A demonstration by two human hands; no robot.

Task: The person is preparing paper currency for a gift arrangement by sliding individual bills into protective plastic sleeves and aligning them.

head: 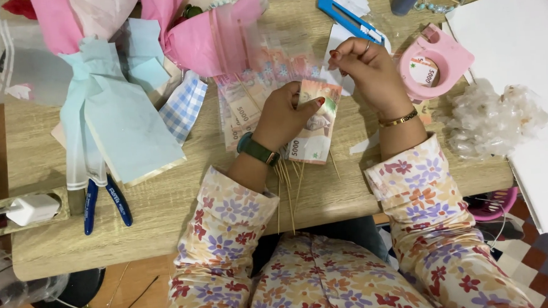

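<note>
I see the left hand (283,113) pinching a banknote (315,130) near its upper edge, thumb on the face and fingers curled shut behind it, the note held just above the worktop (165,205) at the centre of my view. More notes in clear sleeves (247,103) lie fanned just beyond it, and thin wooden skewers (286,187) run from under the wrist toward the worktop's near edge. The note looks light, thin and floppy, likely to crease or slip, so I judge the best hold is a flat pinch along an edge, with the skewer giving it a stiff spine if one is attached; I cannot tell whether it is. The right hand (372,69) is raised above the note's upper right corner, wrist bent down, fingertips drawn together as if nipping something small that I cannot make out, perhaps tape. A pink tape dispenser (436,60) sits just right of that hand. Blue-handled pliers (106,201) lie well to the left.
</note>
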